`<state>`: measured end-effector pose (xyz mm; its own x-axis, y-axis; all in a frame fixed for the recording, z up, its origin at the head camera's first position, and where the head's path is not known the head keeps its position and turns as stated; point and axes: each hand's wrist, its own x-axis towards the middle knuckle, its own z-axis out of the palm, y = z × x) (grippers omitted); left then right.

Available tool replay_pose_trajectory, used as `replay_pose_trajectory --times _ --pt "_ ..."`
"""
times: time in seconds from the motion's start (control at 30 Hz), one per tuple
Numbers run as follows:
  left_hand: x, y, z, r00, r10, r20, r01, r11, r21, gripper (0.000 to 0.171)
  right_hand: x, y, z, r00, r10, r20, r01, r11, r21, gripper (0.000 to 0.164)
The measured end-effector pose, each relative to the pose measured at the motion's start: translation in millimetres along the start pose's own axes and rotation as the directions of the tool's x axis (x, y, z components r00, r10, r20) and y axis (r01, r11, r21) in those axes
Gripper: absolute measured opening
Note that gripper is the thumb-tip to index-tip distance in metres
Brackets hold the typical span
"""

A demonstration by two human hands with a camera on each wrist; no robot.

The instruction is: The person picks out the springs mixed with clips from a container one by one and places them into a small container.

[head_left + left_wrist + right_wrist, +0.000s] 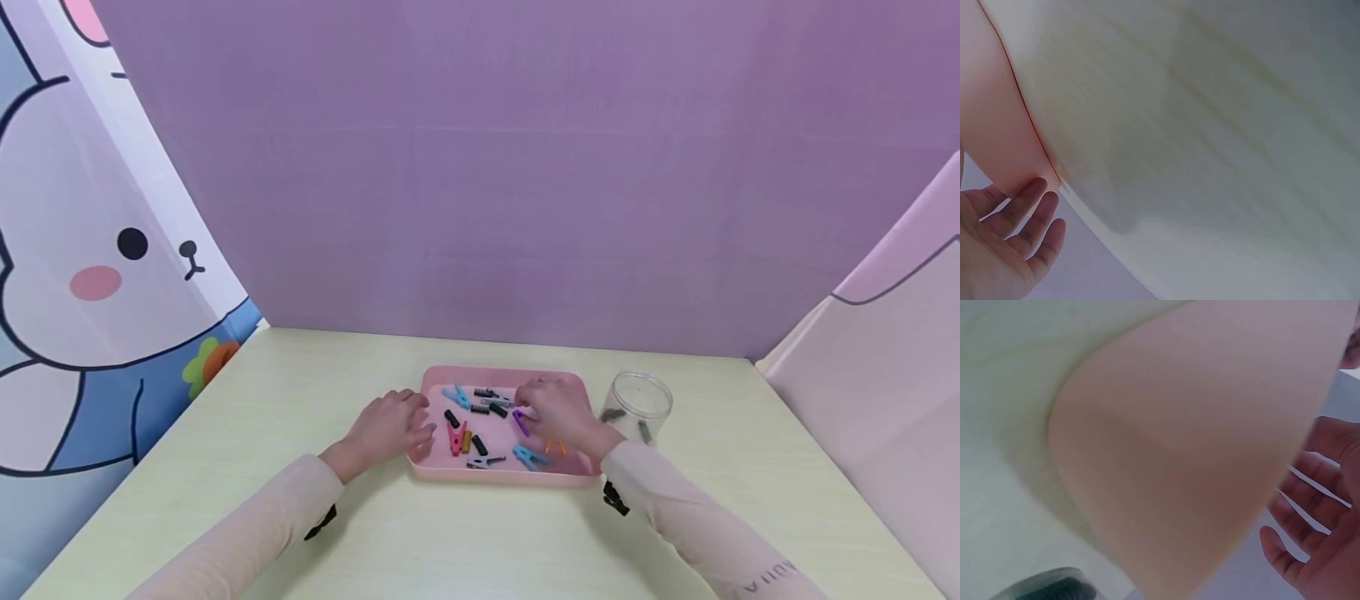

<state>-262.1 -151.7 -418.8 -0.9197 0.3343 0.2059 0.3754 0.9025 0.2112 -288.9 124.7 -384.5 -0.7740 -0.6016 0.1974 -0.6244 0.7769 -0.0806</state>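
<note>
- Head view: bright, even, diffuse light; soft shadows on the tabletop [360, 367] beside both sleeves [247, 525] suggest an overhead source.
- Pink tray [506, 477] in decent focus; fine detail on the springs [480, 409] lost, too small.
- Clear jar [637, 410]: pale highlights along the rim.
- Left wrist: dim, hazy, low contrast, darkest top right.
- Right wrist: also hazy; tray underside shaded, soft-edged; broad faint shadow alongside.

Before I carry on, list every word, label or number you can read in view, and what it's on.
"AUII A": my best reading of the dark lettering on the right sleeve; too small and slanted to be sure.
No readable text on the pink tray, the clips or the clear jar.
</note>
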Motion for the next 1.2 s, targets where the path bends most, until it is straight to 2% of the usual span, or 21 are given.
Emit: replay_pose_trajectory --times 0.13,0.37,0.57,0.83,1.2 --pt "0.4 0.4 0.1 1.0 0.002 0.001 -0.002 1.0 0.001 0.043 3.0 -0.3 3.7 1.0 -0.008 0.022 0.007 0.999 0.031 0.019" --pt "0.6 -1.1 0.9 1.0 0.021 -0.019 -0.021 1.0 0.014 0.043 8.3 -3.7 6.8 0.998 -0.03 0.051 0.029 0.999 0.013 0.018" --pt "0.6 0.0 0.7 1.0 0.011 -0.013 -0.011 1.0 0.004 0.043 15.0 -3.2 12.3 0.997 -0.044 0.063 0.044 0.999 0.015 0.019" --pt "1.4 0.5 0.8 1.0 -0.015 0.008 0.015 1.0 -0.004 0.044 23.6 -4.2 16.1 0.994 -0.017 0.104 0.013 0.999 0.036 0.022" --pt "0.4 -0.1 -0.5 1.0 0.007 -0.007 -0.007 1.0 0.015 0.043 25.8 -4.3 24.9 0.991 0.007 0.133 -0.015 0.998 0.058 0.025"
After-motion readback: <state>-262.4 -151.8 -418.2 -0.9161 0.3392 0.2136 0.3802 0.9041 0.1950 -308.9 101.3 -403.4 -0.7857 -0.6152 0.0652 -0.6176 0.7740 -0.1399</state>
